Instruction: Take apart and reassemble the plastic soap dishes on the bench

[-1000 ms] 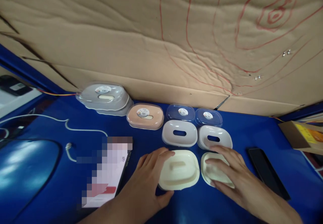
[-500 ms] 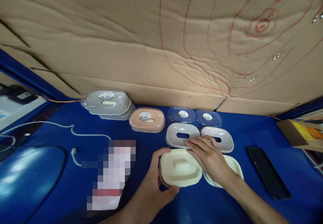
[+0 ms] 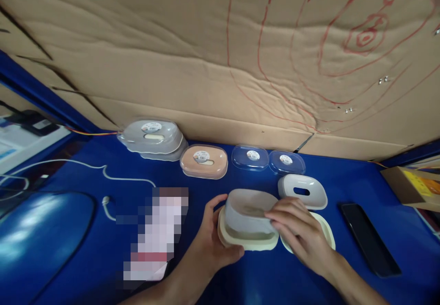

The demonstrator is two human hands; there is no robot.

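Observation:
My left hand (image 3: 215,238) is wrapped round the left side of a cream oval soap-dish-like base (image 3: 254,244), thumb at its front edge and fingertips at the back. Over that base a grey-white oval tray (image 3: 250,209) is held tilted, its right end pinched by my right hand (image 3: 299,231). Whether the tray touches the base I cannot tell. A second cream base (image 3: 328,231) lies partly hidden behind my right hand. Behind it sits another white oval tray with a slot (image 3: 304,191). Two clear lids with round labels, a left one (image 3: 250,158) and a right one (image 3: 287,162), lie farther back.
A lidded pink dish (image 3: 204,160) and stacked grey lidded dishes (image 3: 153,138) stand by the cardboard wall (image 3: 172,44). At left are a phone with a blurred screen (image 3: 156,231) and a white cable (image 3: 130,179). A black tray (image 3: 369,238) and cardboard box (image 3: 409,186) are at right.
My right hand moved from the right cream base to the left white tray, took hold of it and brought it forward over the left cream base. My left hand stayed around that base.

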